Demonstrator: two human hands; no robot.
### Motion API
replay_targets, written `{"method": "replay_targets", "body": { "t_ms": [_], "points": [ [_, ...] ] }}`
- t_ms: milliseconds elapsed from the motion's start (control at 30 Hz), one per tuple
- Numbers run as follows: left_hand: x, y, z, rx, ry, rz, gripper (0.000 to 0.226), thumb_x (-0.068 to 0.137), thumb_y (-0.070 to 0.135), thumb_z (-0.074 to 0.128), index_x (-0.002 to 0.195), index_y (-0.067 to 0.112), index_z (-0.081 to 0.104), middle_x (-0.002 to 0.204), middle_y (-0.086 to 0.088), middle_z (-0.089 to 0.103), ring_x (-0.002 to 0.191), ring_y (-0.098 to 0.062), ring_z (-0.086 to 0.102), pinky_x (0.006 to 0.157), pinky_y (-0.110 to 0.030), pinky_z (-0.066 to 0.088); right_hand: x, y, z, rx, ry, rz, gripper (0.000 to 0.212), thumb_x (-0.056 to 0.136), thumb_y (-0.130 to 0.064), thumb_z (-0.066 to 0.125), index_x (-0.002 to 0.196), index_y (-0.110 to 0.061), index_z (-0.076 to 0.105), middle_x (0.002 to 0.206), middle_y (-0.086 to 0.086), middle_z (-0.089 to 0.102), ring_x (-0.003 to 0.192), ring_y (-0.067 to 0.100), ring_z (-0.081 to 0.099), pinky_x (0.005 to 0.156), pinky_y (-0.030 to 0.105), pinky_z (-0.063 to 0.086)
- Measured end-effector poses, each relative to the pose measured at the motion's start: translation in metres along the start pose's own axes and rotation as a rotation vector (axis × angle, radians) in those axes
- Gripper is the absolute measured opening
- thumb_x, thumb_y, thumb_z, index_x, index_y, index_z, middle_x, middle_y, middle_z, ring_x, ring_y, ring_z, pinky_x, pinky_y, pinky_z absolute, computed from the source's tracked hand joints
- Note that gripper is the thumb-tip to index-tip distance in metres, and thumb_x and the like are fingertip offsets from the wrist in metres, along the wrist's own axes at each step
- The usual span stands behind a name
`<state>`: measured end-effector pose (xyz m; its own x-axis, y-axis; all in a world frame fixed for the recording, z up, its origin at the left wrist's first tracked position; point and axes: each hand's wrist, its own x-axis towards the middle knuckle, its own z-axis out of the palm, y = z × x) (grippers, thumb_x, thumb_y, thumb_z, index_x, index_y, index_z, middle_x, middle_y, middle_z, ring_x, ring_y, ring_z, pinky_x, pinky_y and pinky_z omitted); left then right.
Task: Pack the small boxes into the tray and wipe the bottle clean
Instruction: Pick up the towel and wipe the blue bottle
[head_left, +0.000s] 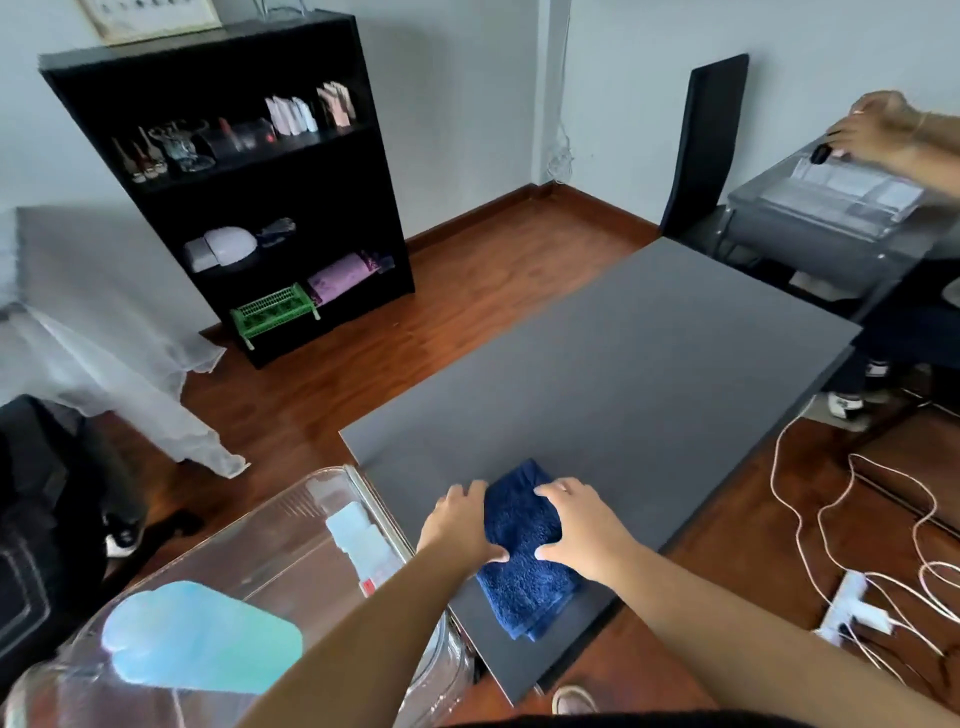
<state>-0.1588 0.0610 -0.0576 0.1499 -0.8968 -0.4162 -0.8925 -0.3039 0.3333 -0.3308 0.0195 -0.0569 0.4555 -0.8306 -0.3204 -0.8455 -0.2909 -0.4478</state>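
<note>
So, a folded dark blue towel (524, 566) is laid near the front edge of a grey table (623, 364), and it's being pressed down from both sides. The left hand (457, 525) is set along the towel's left edge, with the fingers spread and fairly straight and the thumb laid across the cloth. The right hand (584, 530) is planted on the right half the same way, fingers fanned out flat and thumb pointed inward. Nothing is pinched or curled around; both palms are just flattened on the fabric.

Just left of the table, a clear plastic tray (371, 496) is seen, and a few pale small boxes (356, 525) are stacked inside it near the rim closest to the left hand. A blurry teal shape (202, 634) is also seen through the tray's near wall, but what it is can't be told.

Further off, a black bookshelf (260, 182) is stood against the wall with a green basket (272, 309) on the bottom shelf. A white power strip (852, 608) is left on the wooden floor at the right. Another person's hands (872, 130) are seen at a second table, top right.
</note>
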Motion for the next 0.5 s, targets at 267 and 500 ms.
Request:
{"method": "replay_targets", "body": {
  "t_ms": [267, 500],
  "points": [
    [0.002, -0.001, -0.017, -0.231, 0.055, -0.035, 0.018, 0.083, 0.019, 0.068, 0.101, 0.017, 0.063, 0.094, -0.006, 0.067, 0.081, -0.022, 0.064, 0.072, -0.03, 0.054, 0.012, 0.003, 0.003, -0.139, 0.012, -0.029, 0.086, 0.071, -0.04, 0.073, 0.144, -0.028, 0.031, 0.144, 0.003, 0.033, 0.128, 0.024, 0.036, 0.104, 0.035, 0.035],
    [-0.024, -0.004, -0.069, -0.389, 0.079, 0.134, 0.012, 0.078, 0.014, 0.071, 0.085, 0.021, 0.065, 0.086, 0.002, 0.069, 0.08, -0.013, 0.061, 0.067, -0.019, 0.043, 0.025, -0.031, -0.02, 0.154, -0.021, -0.167, 0.071, 0.067, -0.035, 0.078, 0.128, -0.034, 0.043, 0.158, -0.003, 0.018, 0.142, 0.022, 0.023, 0.111, 0.041, 0.03]
  ]
}}
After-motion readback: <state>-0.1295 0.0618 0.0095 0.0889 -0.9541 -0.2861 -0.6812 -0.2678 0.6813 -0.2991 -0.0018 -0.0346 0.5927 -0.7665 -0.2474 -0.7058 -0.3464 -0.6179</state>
